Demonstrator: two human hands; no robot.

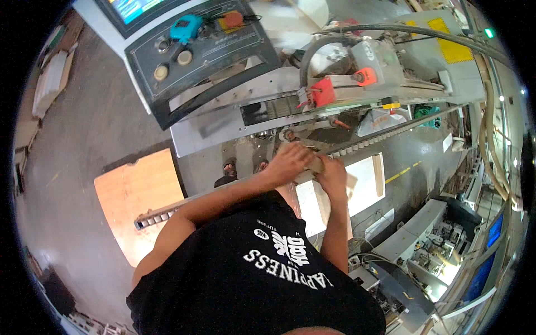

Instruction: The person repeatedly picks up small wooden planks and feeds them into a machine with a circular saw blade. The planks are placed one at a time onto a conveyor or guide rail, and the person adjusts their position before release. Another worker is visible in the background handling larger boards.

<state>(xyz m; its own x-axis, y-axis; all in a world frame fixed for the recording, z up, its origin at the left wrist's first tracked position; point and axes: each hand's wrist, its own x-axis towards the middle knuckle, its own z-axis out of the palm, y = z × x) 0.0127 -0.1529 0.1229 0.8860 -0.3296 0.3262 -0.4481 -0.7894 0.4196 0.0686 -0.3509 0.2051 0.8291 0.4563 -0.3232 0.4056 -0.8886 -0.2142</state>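
Both my hands are close together in front of my body, over the long roller rail. My left hand has its fingers curled at a small flat tan piece, which looks like board or cardboard. From the other side my right hand closes on the same piece, and fingers cover much of it. Beneath my right hand and forearm lie white panels with tan edges. A round machine fitting stands just beyond my left hand.
A control panel with knobs and a teal device juts out at upper left. Machine housing with red-orange parts spans the far side. An orange-tan board lies at left; more machinery stands at right.
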